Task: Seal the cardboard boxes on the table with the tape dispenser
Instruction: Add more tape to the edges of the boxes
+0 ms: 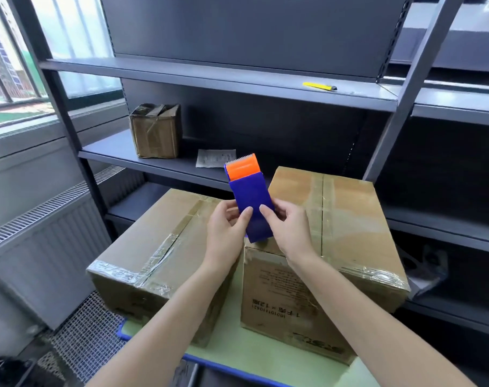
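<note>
Left hand and right hand hold the tape dispenser up over the left box and right box on the worktop, fingers pinched on its blue body.

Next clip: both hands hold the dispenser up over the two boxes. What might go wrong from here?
The serrated blade atop the tape dispenser is exposed; a finger sliding up could get nicked. The left hand and right hand pinch only its lower body, so it may slip and fall between the left box and right box.
</note>
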A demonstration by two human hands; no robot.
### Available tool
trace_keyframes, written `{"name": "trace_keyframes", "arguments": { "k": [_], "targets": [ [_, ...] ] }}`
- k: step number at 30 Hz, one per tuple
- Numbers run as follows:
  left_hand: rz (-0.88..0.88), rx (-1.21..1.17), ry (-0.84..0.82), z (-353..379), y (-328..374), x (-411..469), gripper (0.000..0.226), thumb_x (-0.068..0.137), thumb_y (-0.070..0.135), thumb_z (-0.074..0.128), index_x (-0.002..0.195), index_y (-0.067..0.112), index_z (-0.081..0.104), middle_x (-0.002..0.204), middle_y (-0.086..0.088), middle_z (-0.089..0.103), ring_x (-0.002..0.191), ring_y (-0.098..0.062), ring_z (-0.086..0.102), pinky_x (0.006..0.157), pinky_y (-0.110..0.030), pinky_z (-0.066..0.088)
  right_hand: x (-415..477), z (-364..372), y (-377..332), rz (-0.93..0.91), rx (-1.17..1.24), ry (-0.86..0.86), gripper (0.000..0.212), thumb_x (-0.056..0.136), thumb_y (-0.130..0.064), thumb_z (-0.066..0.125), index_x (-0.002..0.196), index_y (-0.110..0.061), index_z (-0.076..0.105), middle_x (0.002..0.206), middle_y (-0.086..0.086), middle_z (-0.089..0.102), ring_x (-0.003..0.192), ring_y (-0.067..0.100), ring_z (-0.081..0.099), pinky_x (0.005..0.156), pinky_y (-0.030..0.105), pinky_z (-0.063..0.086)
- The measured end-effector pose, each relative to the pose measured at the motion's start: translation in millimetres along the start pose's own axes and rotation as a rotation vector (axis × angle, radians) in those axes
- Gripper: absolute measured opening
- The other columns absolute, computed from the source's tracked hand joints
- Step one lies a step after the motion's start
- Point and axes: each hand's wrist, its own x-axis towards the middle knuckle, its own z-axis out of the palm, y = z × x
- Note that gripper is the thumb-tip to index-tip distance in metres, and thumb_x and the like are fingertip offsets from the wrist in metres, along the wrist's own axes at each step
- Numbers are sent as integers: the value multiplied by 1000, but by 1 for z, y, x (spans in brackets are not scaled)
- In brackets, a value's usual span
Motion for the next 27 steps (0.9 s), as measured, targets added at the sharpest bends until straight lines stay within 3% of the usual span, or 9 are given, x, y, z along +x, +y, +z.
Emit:
{"name": "trace_keyframes", "arguments": {
  "k": [4,8,10,13,15,18,20,22,27],
  "targets": [
    [-25,-6,39,-18,-4,0,12,91,5,57,99,14,55,97,-3,66,90,-14,65,77,-32,57,-3,16,2,-90,-140,-56,34,92,-19,59,125,-13,59,93,-8,64,81,2,60,70,13,51],
    [105,39,37,-24,-10,1,15,92,-1,53,98,12,54,96,-6,66,79,-2,63,69,-19,53,-4,15,8,-128,-352,-36,35,89,-25,62,123,-14,61,96,3,62,87,16,55,78,31,49],
    [194,123,15,-24,-11,5,19,92,-3,52,99,15,54,91,-1,66,77,1,62,67,-16,49,-3,11,13,-110,-391,-4,35,87,-24,64,121,-14,62,101,4,61,95,18,54,85,31,46],
    [277,297,-14,-18,-16,13,23,91,4,53,104,23,56,90,11,64,83,-10,62,73,-27,50,-3,-3,24,-83,-440,52,29,87,-19,64,114,-11,66,103,4,63,100,22,56,90,33,44],
    [335,407,-25,-13,-20,20,24,90,6,52,109,18,59,104,16,63,96,-16,61,83,-31,48,-6,-15,31,-71,-539,67,26,88,-21,61,111,-11,68,107,3,63,104,23,55,93,35,43],
    [409,712,21,-15,-30,31,29,88,1,53,116,7,59,122,-2,61,109,-27,56,84,-36,46,-11,-35,40,-112,-807,13,32,92,-31,54,116,-14,66,117,1,60,114,21,47,97,34,38],
    [391,907,60,-24,-37,35,27,88,3,55,114,5,61,113,-14,62,102,-36,56,73,-41,46,-15,-41,47,-137,-925,-47,38,93,-37,50,122,-17,61,122,-1,57,118,19,43,100,32,35],
    [339,1052,68,-34,-45,35,24,89,5,56,112,4,62,104,-18,63,93,-39,57,64,-37,38,-18,-43,53,-144,-972,-89,40,93,-40,48,125,-19,60,123,-2,56,118,18,43,100,32,34],
    [188,1285,33,-56,-73,28,24,86,3,57,110,7,63,93,-15,63,82,-36,57,57,-33,31,-25,-38,65,-231,-1048,-21,43,87,-38,37,100,-15,72,100,2,68,98,24,61,86,39,48]
  ]
}}
